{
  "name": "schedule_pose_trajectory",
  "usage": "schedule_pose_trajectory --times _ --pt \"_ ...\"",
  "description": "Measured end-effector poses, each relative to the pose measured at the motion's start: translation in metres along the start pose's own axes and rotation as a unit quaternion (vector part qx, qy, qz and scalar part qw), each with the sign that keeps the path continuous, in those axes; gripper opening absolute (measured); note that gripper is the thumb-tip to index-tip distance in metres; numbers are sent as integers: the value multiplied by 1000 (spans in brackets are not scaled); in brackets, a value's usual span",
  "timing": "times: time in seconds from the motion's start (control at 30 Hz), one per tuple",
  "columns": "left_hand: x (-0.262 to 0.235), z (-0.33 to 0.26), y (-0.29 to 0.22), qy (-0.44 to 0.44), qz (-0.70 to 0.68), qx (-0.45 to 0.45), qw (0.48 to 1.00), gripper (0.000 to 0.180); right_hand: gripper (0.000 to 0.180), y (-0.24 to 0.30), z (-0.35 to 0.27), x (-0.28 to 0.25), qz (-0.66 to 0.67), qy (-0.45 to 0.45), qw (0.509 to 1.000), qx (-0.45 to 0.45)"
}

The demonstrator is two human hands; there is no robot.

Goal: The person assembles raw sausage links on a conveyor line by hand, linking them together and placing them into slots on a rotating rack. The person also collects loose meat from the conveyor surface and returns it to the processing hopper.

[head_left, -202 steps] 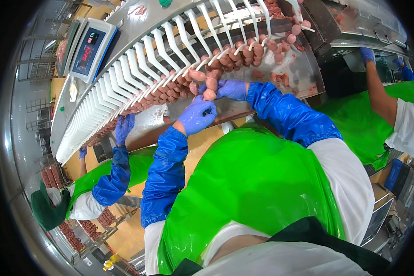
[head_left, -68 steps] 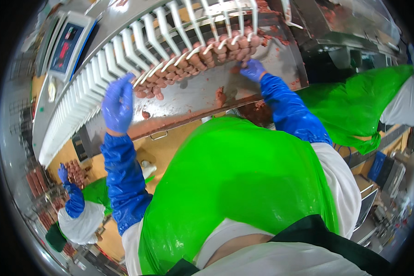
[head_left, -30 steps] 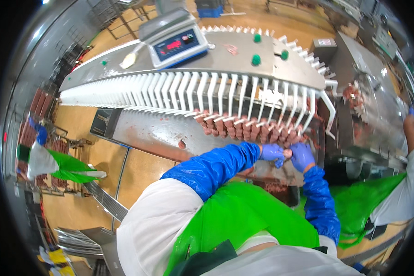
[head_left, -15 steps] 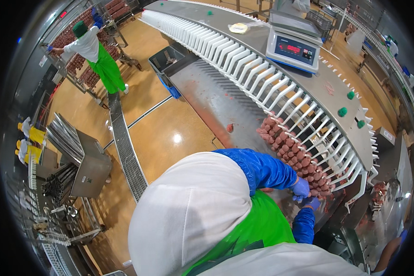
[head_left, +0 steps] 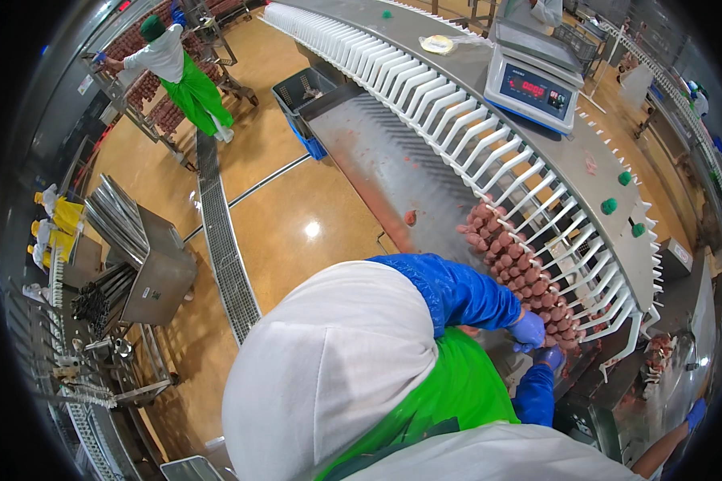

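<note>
Reddish-brown sausage links hang in several rows from the white prongs of a long curved rack, beside the steel tray. At the near end of these links, my left hand, in a blue glove, has its fingers closed on them. My right hand, also blue-gloved, is right beside it with fingers bent in against the same links. The fingertips of both hands are partly hidden, so the exact bit gripped is unclear.
A digital scale and green knobs sit on the rack's steel top. Below runs a steel tray with meat scraps, a dark crate at its far end. Lower right, another person's gloved hand reaches in. A co-worker stands far left.
The view has shifted slightly, so the rack and scale sit farther right and lower. Both hands stay together at the near end of the links, with only slight finger movement.
</note>
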State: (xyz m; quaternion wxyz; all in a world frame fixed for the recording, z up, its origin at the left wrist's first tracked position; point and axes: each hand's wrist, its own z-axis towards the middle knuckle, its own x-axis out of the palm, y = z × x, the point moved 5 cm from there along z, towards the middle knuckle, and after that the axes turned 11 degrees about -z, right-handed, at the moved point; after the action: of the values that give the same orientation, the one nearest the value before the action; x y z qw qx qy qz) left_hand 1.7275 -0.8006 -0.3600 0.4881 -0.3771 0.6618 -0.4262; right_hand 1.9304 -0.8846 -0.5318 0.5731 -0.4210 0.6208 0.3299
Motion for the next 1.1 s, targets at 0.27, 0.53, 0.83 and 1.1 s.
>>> schedule_pose_trajectory --times 0.27,0.53,0.83,1.1 --pt "-5 -10 -19 10 -84 -36 996 29 26 -53 27 78 423 -82 900 64" --pt "-4 -21 -34 13 -129 -44 991 30 59 -44 -2 37 409 -20 908 89" --pt "-25 -56 -40 -45 -10 237 970 16 60 -23 -62 -25 -132 89 981 110" --pt "-14 -107 -52 -54 -486 50 871 30 53 -58 -28 37 372 99 922 38"
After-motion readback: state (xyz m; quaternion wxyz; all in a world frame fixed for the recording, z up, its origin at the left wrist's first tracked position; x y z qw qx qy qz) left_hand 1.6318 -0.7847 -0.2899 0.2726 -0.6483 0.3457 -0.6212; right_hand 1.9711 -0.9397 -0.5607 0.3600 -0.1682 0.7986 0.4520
